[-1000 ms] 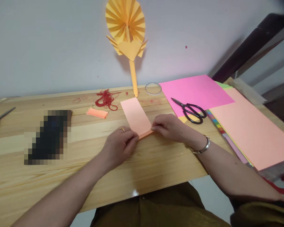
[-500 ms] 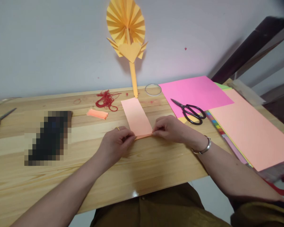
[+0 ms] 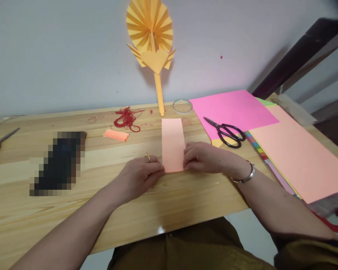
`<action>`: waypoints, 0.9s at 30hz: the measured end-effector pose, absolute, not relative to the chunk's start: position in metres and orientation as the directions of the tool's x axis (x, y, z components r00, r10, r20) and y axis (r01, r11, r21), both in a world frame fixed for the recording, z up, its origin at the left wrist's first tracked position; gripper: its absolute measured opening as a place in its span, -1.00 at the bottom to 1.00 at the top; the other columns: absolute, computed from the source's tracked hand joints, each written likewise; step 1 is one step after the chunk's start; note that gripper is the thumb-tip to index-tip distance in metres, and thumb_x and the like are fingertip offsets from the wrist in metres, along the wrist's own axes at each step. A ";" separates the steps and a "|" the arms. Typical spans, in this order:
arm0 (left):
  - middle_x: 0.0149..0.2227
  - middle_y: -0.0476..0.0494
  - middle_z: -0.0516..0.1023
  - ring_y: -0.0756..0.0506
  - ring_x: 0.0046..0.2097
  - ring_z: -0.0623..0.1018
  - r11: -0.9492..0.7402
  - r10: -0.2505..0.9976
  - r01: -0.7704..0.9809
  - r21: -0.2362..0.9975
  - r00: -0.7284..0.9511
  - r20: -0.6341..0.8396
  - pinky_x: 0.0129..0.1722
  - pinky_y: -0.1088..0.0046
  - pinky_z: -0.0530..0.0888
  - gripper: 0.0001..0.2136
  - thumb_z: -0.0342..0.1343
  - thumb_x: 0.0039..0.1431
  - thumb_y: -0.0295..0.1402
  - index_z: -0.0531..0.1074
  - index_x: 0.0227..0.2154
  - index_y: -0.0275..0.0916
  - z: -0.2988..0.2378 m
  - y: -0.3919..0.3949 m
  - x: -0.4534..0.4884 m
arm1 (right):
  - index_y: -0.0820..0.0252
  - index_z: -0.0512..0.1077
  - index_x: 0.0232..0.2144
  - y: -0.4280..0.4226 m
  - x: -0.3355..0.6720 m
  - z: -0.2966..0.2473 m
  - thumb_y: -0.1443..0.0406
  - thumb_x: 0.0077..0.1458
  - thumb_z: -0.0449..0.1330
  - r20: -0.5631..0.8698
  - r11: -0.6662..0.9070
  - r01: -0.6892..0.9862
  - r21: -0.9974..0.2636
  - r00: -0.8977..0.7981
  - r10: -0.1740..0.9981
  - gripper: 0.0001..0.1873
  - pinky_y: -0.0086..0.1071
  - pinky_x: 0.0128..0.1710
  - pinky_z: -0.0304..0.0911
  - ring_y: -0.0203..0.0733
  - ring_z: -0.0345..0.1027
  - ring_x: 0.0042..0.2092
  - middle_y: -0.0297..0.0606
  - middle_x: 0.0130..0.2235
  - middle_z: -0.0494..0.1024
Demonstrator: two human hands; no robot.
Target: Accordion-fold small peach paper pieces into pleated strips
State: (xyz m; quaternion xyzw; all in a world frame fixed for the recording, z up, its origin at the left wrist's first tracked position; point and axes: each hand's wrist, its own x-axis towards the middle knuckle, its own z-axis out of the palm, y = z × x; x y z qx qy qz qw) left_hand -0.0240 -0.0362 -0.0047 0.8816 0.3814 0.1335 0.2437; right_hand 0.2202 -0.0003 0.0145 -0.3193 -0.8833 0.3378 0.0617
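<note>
A narrow strip of peach paper point(image 3: 173, 144) lies on the wooden table in front of me, its long side pointing away. My left hand point(image 3: 142, 174) pinches the strip's near left corner, a gold ring on one finger. At the near right corner my right hand point(image 3: 201, 157) is closed on the same paper, the fingers bent down against the table. A slim band along the near edge looks folded. Left of the strip rests a small pleated piece of orange paper point(image 3: 116, 135), with a tangle of red thread point(image 3: 126, 119) behind it.
A yellow paper fan point(image 3: 149, 30) leans on the wall. Black-handled scissors point(image 3: 227, 133) lie across pink paper point(image 3: 233, 110), beside a peach sheet stack point(image 3: 301, 153). A clear ring point(image 3: 182, 106) sits behind; a blurred dark object point(image 3: 59, 163) and another blade tool point(image 3: 1, 142) lie left.
The paper strip has turned from slanting to nearly straight and slid right and toward me. Both hands have moved slightly nearer and right with it, still at its near corners.
</note>
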 end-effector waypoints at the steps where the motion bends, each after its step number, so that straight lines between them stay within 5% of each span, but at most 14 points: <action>1: -0.37 -0.02 0.46 0.02 -0.34 0.43 -0.574 0.746 0.615 0.540 0.665 0.037 -0.38 0.52 0.32 -0.79 -0.08 0.23 -0.38 0.47 -0.36 -0.19 -0.005 -0.036 -0.023 | 0.17 0.51 -0.47 -0.001 0.220 0.015 0.42 0.02 0.13 -0.118 0.566 0.538 -0.625 -0.781 0.613 -0.83 -0.39 -0.24 0.17 -0.23 0.31 -0.21 -0.31 -0.39 0.53; 14: -0.55 0.04 0.35 0.05 -0.49 0.32 -0.514 0.779 0.669 0.537 0.627 -0.035 -0.50 0.52 0.22 -0.80 -0.03 0.13 -0.41 0.42 -0.54 -0.22 0.001 -0.040 -0.019 | 0.20 0.50 -0.47 -0.004 0.214 0.016 0.37 0.01 0.13 -0.190 0.494 0.689 -0.531 -0.665 0.723 -0.86 -0.42 -0.32 0.12 -0.23 0.31 -0.25 -0.27 -0.38 0.52; 20: -0.21 -0.09 0.43 -0.01 -0.25 0.44 -0.519 0.771 0.575 0.633 0.634 0.055 -0.31 0.48 0.36 -0.87 -0.02 0.14 -0.42 0.43 -0.34 -0.21 0.002 -0.040 -0.018 | 0.19 0.50 -0.47 -0.003 0.215 0.014 0.35 0.01 0.16 -0.175 0.486 0.684 -0.545 -0.659 0.731 -0.89 -0.43 -0.31 0.12 -0.24 0.31 -0.24 -0.28 -0.38 0.51; 27: -0.18 -0.10 0.42 -0.01 -0.24 0.45 -0.528 0.760 0.575 0.625 0.648 0.046 -0.27 0.46 0.38 -0.86 -0.06 0.18 -0.41 0.41 -0.38 -0.22 -0.006 -0.038 -0.020 | 0.19 0.49 -0.48 -0.002 0.215 0.012 0.34 0.01 0.17 -0.178 0.478 0.685 -0.549 -0.655 0.734 -0.90 -0.42 -0.31 0.12 -0.25 0.31 -0.26 -0.29 -0.40 0.52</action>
